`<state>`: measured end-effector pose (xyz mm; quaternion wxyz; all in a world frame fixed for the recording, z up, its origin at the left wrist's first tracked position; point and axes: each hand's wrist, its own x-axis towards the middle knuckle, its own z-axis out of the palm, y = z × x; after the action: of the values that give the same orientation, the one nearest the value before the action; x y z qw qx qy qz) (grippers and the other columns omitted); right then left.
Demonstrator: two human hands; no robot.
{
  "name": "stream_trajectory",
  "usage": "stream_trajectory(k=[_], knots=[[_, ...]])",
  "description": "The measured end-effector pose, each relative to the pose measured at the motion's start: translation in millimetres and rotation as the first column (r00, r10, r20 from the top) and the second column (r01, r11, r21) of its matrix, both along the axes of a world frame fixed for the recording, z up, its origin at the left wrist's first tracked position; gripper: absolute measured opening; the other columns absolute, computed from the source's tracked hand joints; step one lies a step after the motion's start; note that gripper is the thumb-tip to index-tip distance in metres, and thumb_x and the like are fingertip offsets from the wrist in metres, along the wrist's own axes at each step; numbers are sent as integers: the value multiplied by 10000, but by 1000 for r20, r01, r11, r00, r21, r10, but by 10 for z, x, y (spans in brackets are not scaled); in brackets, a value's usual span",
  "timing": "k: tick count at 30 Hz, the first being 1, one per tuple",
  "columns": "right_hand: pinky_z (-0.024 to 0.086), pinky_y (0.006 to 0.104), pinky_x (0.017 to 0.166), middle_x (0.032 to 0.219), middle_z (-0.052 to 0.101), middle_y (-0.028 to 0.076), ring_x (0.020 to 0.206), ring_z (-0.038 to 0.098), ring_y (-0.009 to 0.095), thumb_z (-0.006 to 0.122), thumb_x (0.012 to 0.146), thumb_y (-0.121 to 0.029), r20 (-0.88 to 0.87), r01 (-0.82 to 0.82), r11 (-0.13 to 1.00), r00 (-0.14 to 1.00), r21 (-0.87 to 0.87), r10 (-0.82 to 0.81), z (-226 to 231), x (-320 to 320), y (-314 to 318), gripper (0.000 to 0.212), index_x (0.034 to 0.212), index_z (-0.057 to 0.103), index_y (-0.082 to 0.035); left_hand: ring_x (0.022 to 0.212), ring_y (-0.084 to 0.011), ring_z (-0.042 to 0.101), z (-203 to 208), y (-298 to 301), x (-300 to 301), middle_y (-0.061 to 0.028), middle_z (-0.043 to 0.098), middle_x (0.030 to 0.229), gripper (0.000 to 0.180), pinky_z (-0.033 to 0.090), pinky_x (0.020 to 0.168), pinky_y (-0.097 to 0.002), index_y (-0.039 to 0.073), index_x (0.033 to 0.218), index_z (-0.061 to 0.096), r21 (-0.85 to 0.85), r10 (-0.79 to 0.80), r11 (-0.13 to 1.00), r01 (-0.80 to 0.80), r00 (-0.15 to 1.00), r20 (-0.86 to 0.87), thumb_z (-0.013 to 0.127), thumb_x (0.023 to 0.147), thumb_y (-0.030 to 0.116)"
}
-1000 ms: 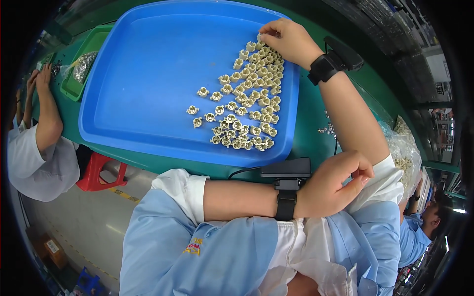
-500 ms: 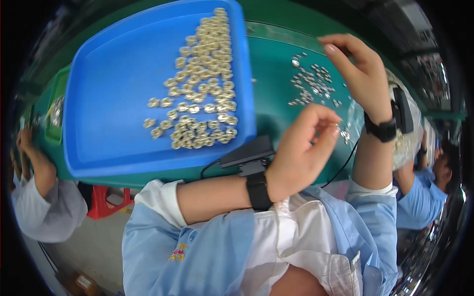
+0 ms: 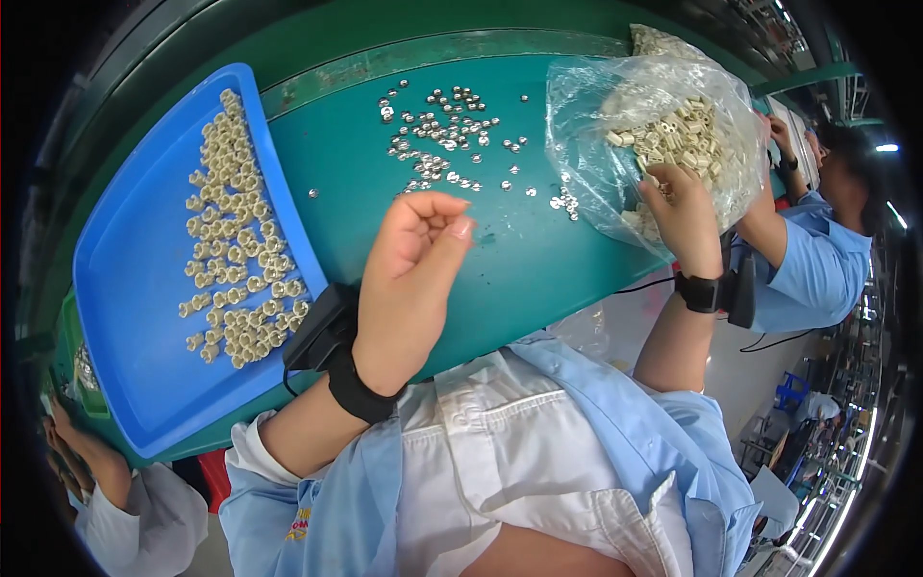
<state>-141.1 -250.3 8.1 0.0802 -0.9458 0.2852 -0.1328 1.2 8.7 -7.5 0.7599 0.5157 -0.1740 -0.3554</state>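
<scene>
My left hand (image 3: 409,279) is raised over the front of the green work surface, its fingers curled and thumb and forefinger pinched. Whatever may lie in that pinch is too small to make out. My right hand (image 3: 687,216) reaches to a clear plastic bag (image 3: 586,125) on the right, thumb and curved fingers slightly apart at cream-coloured small tubular parts (image 3: 687,139). Beyond my left hand lie scattered shiny metal pieces (image 3: 437,130), small and rounded. A blue tray (image 3: 125,288) on the left holds rows of cream parts (image 3: 231,221), several with shiny metal in them.
A green container (image 3: 72,327) stands past the tray's left side. Co-workers sit on both sides: a bare arm (image 3: 96,447) at lower left and a blue sleeve (image 3: 803,260) at right. A raised green ledge (image 3: 433,48) runs along the back. Both my wrists carry strapped black devices.
My view has swung right, bringing the whole bag into sight. The right hand has gone from above the metal pieces to the bag's parts. My left hand keeps its pinched shape.
</scene>
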Motion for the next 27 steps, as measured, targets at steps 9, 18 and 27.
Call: stream_trajectory(k=[9, 18, 27], knots=[[448, 307, 693, 829, 580, 124, 747, 575, 231, 602, 771, -127, 45, -56, 991, 997, -120, 62, -326, 521, -220, 199, 930, 593, -10, 824, -83, 498, 3, 1, 28, -4, 534, 896, 140, 376, 727, -217, 64, 1006, 492, 29, -13, 999, 13, 1000, 3, 487, 882, 128], [425, 220, 677, 800, 580, 76, 750, 549, 90, 616, 754, -71, 445, -246, 709, 889, 661, -106, 88, 442, 331, 148, 873, 591, 13, 832, -91, 513, 43, 44, 39, -15, 553, 918, 147, 388, 734, -225, 56, 1014, 487, 39, -83, 996, 83, 997, -1, 480, 888, 133], [436, 285, 677, 819, 596, 89, 746, 560, 196, 673, 689, -33, 444, -688, 659, 714, 304, 541, 237, 705, 1039, 191, 867, 607, -9, 891, -80, 506, 85, 25, 43, -68, 559, 975, 192, 408, 769, -203, 15, 1047, 447, -127, -142, 984, 122, 976, -166, 508, 885, 98]])
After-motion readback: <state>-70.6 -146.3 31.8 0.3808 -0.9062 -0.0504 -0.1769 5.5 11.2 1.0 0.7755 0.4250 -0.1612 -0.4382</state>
